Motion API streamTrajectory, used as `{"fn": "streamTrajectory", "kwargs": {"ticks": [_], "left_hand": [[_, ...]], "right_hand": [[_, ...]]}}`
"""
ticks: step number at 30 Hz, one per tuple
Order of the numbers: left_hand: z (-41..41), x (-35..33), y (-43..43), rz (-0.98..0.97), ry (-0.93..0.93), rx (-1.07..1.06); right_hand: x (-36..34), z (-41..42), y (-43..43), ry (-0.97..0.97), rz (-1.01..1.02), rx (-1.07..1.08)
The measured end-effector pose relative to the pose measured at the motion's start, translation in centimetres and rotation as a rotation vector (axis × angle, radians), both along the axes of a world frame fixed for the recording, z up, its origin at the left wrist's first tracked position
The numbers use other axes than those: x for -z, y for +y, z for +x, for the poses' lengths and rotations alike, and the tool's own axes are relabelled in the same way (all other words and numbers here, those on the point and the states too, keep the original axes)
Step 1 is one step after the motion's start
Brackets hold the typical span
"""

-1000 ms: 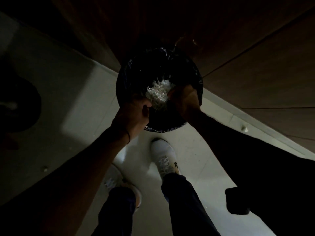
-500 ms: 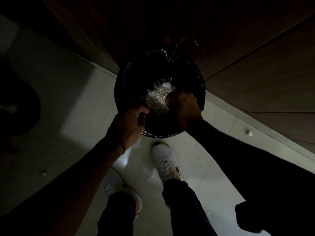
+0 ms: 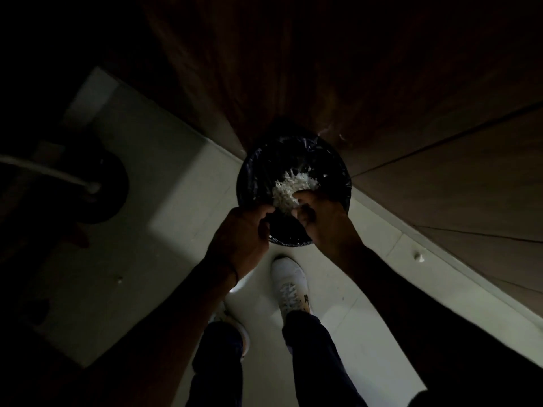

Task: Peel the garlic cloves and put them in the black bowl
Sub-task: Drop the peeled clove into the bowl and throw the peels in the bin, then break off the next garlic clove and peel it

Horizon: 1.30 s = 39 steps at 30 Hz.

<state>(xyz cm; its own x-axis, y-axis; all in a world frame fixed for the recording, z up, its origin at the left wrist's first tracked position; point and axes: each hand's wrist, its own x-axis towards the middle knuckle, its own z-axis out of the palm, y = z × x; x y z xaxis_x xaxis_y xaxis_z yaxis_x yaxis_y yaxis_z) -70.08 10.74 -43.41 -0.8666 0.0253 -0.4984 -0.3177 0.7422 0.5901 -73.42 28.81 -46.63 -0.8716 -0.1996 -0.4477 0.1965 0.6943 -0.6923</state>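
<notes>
Darkness swallows most of the view. A round bin lined with a glossy black plastic bag (image 3: 249,171) stands on the pale tiled floor (image 3: 164,201), against dark brown wooden panels (image 3: 352,83). Inside it, toward the near side, lies a heap of pale papery scraps (image 3: 289,186); whether any garlic cloves sit among them cannot be made out.

Both bare hands hang over the bin's near rim. The left hand (image 3: 241,233) has its fingers curled inward, and what they close on, if anything, is lost in shadow. The right hand (image 3: 326,221) curls its thumb and fingers at the edge of the scraps, but I cannot tell whether it pinches them or only touches.

Below, a white laced shoe (image 3: 289,283) shows clearly, while the other shoe (image 3: 244,336) is mostly hidden behind the left forearm. A dark round shape (image 3: 111,183) at the left is too dim to identify.
</notes>
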Motion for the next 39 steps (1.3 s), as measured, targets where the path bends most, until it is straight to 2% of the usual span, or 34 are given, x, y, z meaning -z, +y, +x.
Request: {"fn": "streamTrajectory", "kwargs": {"ticks": [9, 14, 21, 25, 32, 35, 39], "left_hand": [[8.3, -20.0, -2.5, -0.021, -0.001, -0.230], [16.9, -30.9, -4.5, -0.070, 0.046, -0.447], [30.8, -40.5, -6.2, -0.183, 0.256, -0.801], [40.0, -44.2, -5.3, -0.297, 0.374, -1.060], [55.4, -47.0, -2.3, -0.440, 0.585, -1.515], [60.4, -46.6, -1.5, -0.477, 0.608, -1.707], [65.2, -45.5, -0.6, -0.523, 0.596, -1.914]], "right_hand": [[-21.1, 6.0, -2.3, 0.048, -0.029, -0.193], [-32.5, 10.2, -5.1, 0.099, -0.105, -0.457], [-42.1, 18.2, -12.9, 0.231, -0.230, -0.911], [-46.3, 25.2, -17.7, 0.243, -0.351, -1.127], [-51.5, 38.6, -22.7, 0.088, -0.556, -1.365], [-52.0, 43.5, -24.3, -0.018, -0.540, -1.449], [-50.7, 49.0, -27.1, -0.173, -0.503, -1.459]]}}
